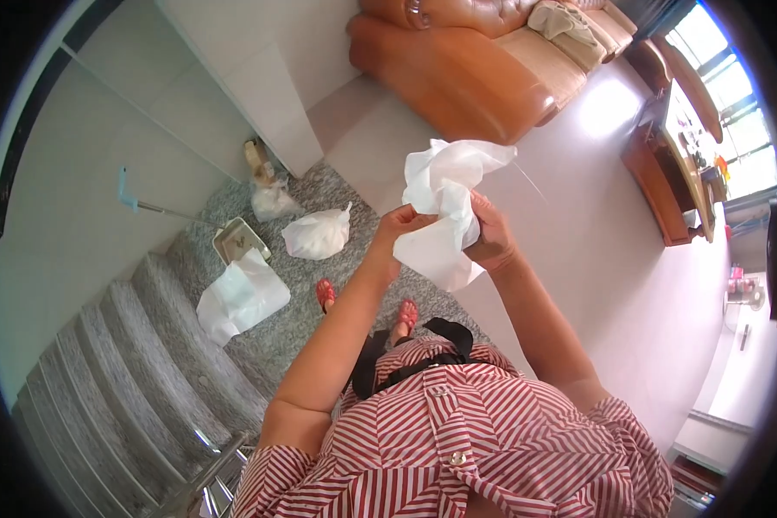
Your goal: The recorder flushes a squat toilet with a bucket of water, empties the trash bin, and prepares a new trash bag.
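A crumpled white plastic bag point(441, 175) is held up in front of me, gathered at its middle. My left hand point(401, 228) pinches its left side between thumb and fingers. On the other side my right hand point(490, 234) grips the bunched part, its fingers partly hidden by the plastic. Below on the speckled stone landing rests a tied, filled white bag point(318, 234). Another white plastic bag point(249, 291) lies spread near the stair edge, overlapping a long-handled dustpan point(238, 238) with some debris in it.
Grey stone stairs point(149, 337) drop away at the left, beside a metal railing point(223, 463). A clear bag point(275, 201) and a brown package point(257, 160) sit against the wall. A brown leather sofa point(440, 71) stands ahead, with a wooden cabinet point(660, 181) to the right.
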The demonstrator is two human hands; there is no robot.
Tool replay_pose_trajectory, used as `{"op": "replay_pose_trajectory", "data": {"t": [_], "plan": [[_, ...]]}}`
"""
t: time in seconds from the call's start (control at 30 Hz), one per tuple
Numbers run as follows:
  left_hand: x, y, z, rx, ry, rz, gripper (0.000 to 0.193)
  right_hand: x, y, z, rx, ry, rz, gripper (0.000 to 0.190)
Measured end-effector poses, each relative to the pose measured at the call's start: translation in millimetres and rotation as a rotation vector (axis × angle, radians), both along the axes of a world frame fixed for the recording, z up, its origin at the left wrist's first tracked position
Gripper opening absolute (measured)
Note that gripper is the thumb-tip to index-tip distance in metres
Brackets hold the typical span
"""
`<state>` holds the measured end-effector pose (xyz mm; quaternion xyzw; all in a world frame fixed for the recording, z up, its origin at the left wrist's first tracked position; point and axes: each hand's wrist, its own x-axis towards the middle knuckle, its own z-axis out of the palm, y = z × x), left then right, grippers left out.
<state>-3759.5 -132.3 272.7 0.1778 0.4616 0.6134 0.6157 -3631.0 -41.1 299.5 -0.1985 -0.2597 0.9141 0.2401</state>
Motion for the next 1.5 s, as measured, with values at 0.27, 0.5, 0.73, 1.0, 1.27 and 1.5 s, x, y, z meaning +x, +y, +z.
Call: {"op": "replay_pose_trajectory", "data": {"t": [0.27, 0.5, 0.73, 1.0, 1.27, 1.5], "plan": [[-18, -14, -2, -0.019, 0.263, 0.180, 0.016, 13, 18, 5, 0.103, -0.221, -0.180, 0.016], [-26, -25, -11, -0.086, 0.116, 0.360, 0.018, 21, 32, 13, 0.404, -0.370, -0.147, 0.015], [-47, -25, -2, 0.028, -0.191, 0.420, 0.004, 15, 26, 27, 0.500, -0.183, -0.023, 0.037], [-36, -16, -2, -0.025, -0.287, 0.499, 0.013, -4, 11, -3, 0.827, -0.486, 0.091, 0.019], [-51, -24, -24, -0.025, -0.046, 0.662, 0.015, 7, 14, -9, 0.613, -0.477, -0.035, 0.013], [-54, -23, -14, -0.146, -0.083, 0.748, 0.016, 13, 18, -17, 0.556, -0.559, -0.016, 0.016]]}}
